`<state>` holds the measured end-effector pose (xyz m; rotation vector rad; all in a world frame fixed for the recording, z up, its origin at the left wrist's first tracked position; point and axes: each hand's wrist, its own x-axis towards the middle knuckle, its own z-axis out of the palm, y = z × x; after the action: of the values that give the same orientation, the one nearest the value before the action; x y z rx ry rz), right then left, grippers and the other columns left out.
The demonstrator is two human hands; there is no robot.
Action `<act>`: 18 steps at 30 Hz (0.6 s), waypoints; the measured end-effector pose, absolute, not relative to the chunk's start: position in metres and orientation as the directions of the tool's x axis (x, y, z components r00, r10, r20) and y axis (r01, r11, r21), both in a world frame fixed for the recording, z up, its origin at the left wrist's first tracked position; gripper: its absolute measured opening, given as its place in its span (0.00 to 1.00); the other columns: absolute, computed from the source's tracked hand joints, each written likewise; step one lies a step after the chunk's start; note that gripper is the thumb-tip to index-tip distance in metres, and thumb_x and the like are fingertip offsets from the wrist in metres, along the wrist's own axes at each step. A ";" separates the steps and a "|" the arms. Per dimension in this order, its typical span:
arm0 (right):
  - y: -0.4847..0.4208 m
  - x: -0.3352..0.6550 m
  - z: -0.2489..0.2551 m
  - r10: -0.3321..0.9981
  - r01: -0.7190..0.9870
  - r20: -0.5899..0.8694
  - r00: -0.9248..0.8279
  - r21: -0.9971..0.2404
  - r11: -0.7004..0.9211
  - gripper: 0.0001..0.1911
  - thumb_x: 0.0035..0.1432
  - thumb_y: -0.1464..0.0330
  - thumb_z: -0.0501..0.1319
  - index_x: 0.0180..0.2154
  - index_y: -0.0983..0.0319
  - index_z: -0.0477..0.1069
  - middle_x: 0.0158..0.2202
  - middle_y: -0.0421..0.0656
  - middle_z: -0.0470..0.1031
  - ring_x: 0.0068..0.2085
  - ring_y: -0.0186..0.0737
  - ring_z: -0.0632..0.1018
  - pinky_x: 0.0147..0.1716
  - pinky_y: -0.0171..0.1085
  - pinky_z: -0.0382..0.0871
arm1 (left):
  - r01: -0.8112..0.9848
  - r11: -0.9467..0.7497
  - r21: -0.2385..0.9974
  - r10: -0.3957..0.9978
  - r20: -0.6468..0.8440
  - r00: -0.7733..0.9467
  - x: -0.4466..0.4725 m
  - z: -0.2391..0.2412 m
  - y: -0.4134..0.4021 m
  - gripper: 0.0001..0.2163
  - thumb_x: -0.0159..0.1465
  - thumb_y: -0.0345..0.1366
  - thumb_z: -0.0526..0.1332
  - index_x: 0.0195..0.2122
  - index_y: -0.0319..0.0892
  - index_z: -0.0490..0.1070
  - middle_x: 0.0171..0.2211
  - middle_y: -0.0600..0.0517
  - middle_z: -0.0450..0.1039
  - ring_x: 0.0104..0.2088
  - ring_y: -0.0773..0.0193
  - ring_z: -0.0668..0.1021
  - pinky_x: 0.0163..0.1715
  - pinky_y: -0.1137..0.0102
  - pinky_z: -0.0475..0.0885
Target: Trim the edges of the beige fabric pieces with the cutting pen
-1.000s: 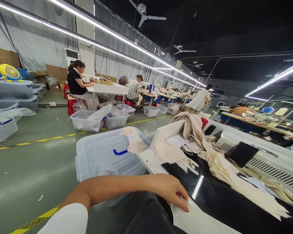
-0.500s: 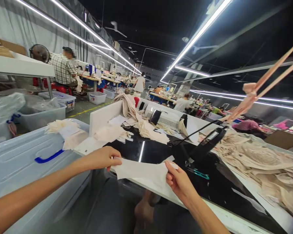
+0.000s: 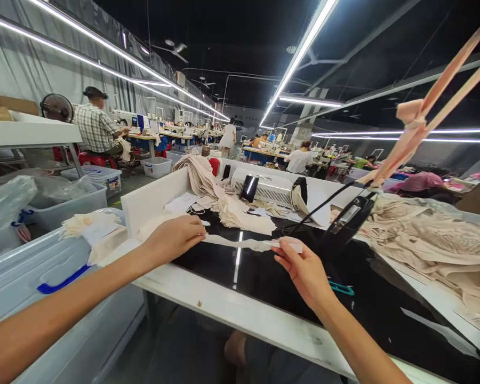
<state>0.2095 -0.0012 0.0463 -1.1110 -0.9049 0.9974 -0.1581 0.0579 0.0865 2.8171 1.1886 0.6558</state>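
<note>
A thin white fabric piece is stretched between my two hands, just above the glossy black tabletop. My left hand pinches its left end, fingers pressed together. At the other end, my right hand is closed on the fabric between thumb and fingers, and a small pale tab sticks out past them. The piece now appears nearly edge-on, like a narrow strip. Close to my right hand lie small teal-handled snips, partly hidden behind the wrist.
Beige fabric pieces are stacked near a white machine. A large beige heap covers the right side. A black device with a cable stands behind my right hand. Lidded plastic bins are at left; co-workers sit beyond.
Both hands have risen and moved farther over the table with the fabric. Its broad face, seen before, has turned to nearly edge-on. The view has shifted slightly.
</note>
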 end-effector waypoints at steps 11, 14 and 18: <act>-0.049 0.209 0.019 0.990 0.251 -0.139 0.025 -0.958 -0.141 0.28 0.50 0.40 0.79 0.39 0.55 0.89 0.36 0.42 0.84 0.32 0.40 0.79 0.38 0.41 0.84 | 0.562 -0.809 0.171 0.587 0.201 0.784 -0.103 0.070 0.034 0.15 0.88 0.39 0.61 0.46 0.44 0.86 0.45 0.49 0.88 0.45 0.56 0.88 0.46 0.67 0.76; -0.052 0.211 0.022 0.992 0.285 -0.128 0.008 -0.950 -0.125 0.25 0.53 0.42 0.76 0.39 0.55 0.89 0.37 0.43 0.85 0.32 0.41 0.79 0.36 0.40 0.82 | 0.452 -0.879 0.154 0.478 0.288 0.830 -0.057 0.054 0.043 0.11 0.87 0.36 0.63 0.52 0.43 0.86 0.52 0.47 0.89 0.51 0.55 0.88 0.53 0.66 0.79; -0.072 0.214 0.017 0.997 0.350 -0.074 0.034 -0.933 -0.081 0.19 0.56 0.47 0.75 0.39 0.52 0.91 0.32 0.42 0.83 0.31 0.41 0.78 0.32 0.36 0.76 | 0.349 -0.934 0.083 0.356 0.316 0.879 -0.018 0.025 0.055 0.07 0.85 0.32 0.65 0.54 0.41 0.85 0.54 0.47 0.88 0.52 0.56 0.88 0.56 0.64 0.81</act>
<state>0.2139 -0.0717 0.0169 -1.5409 -1.4150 1.0607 -0.0184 0.0549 0.0248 3.0223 0.5669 0.5152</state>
